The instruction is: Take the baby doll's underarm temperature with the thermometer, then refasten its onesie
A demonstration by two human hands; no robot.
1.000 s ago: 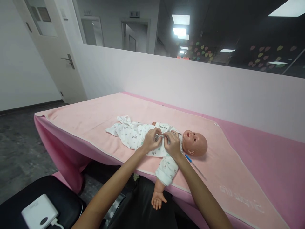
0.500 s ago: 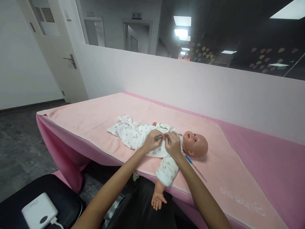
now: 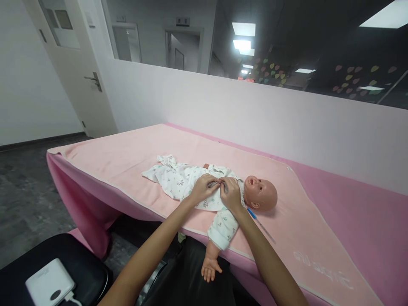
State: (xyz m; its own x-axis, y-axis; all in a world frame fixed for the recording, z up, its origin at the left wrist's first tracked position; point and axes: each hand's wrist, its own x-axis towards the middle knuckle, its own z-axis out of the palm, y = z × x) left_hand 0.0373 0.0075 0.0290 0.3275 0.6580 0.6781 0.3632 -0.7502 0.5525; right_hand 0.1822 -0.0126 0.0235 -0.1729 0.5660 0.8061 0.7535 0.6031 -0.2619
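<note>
A baby doll (image 3: 260, 193) lies on its back on a pink towel (image 3: 134, 157), head to the right. It wears a white printed baby suit (image 3: 174, 178). One bare doll arm (image 3: 208, 263) hangs over the near table edge. My left hand (image 3: 204, 188) and my right hand (image 3: 230, 192) meet on the doll's chest, each pinching the suit's front edge, fingertips almost touching. What lies between the fingertips is hidden.
A thin thermometer with a blue end (image 3: 259, 221) lies on the towel beside the doll's head. A white power bank (image 3: 49, 282) rests on a black chair (image 3: 86, 263) at lower left. A pale wall (image 3: 255, 110) backs the table; a door (image 3: 76, 63) stands at left.
Both hands stay pinched on the suit at the doll's chest with only slight finger shifts. The view has drifted a little.
</note>
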